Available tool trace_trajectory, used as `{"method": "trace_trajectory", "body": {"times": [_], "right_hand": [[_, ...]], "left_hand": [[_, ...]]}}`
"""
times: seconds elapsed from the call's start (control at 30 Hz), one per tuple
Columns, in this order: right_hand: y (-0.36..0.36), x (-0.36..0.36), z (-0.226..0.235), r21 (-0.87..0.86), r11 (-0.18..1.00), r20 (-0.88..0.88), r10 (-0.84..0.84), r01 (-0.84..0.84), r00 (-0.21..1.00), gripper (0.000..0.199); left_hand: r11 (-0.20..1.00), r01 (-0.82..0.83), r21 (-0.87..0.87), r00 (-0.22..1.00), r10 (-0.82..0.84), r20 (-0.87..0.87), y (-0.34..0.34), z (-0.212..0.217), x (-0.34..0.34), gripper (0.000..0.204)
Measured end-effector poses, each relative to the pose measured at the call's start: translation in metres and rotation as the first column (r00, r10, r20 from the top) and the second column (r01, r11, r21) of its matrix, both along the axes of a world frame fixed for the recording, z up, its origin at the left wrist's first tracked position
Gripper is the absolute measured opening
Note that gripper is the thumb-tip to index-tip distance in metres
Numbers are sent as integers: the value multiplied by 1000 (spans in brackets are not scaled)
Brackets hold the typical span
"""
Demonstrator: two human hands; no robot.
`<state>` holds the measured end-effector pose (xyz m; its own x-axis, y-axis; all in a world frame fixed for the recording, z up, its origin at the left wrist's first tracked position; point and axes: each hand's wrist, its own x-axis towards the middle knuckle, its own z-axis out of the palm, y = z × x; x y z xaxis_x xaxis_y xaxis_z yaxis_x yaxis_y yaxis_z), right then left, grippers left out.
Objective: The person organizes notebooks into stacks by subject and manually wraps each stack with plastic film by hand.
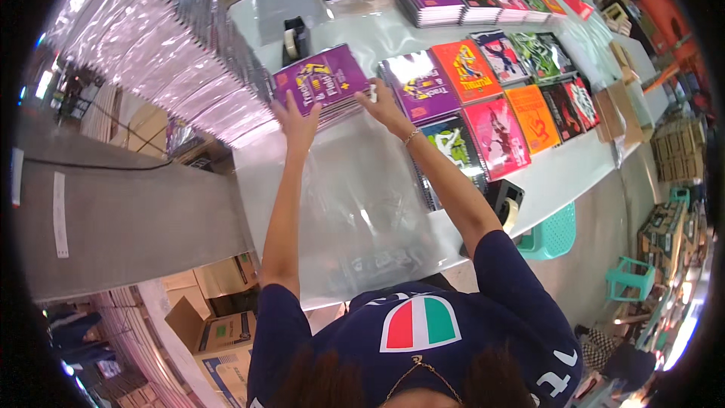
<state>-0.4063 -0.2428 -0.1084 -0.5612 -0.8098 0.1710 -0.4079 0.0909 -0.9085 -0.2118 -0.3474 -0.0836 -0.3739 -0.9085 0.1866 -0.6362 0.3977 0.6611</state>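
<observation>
A small stack of purple-covered notebooks (332,75) lies on the table in front of me, between my two hands. My left hand (297,122) holds its near left corner, with the thumb and fingers against the cover and edge. At the right end, my right hand (385,106) grips the stack's edge; a small white patch shows on one finger. Nearer to me, under my forearms, lie clear plastic sleeves (355,204). Just right of my right hand begin rows of spiral notebooks, the closest being another purple one (418,87).
A tall pile of shiny plastic-wrapped notebooks (166,53) rises at left. Black tape dispensers stand behind the stack (296,39) and by the table's near right edge (504,200). More notebook piles (430,4) fill the far side. Green plastic stools (630,279) stand on the floor at right.
</observation>
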Motion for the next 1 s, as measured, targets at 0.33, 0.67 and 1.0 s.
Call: {"method": "trace_trajectory", "body": {"times": [0.33, 0.67, 1.0], "right_hand": [[165, -157, 87, 186, 937, 137, 274, -297, 952, 46], [476, -338, 27, 340, 939, -141, 5, 44, 990, 37], [672, -359, 19, 491, 844, 171, -337, 217, 926, 30]], "left_hand": [[976, 213, 49, 956, -198, -217, 130, 5, -193, 72], [955, -88, 284, 892, -51, 449, 134, -25, -329, 125], [991, -51, 127, 978, 24, 207, 137, 8, -304, 45]]}}
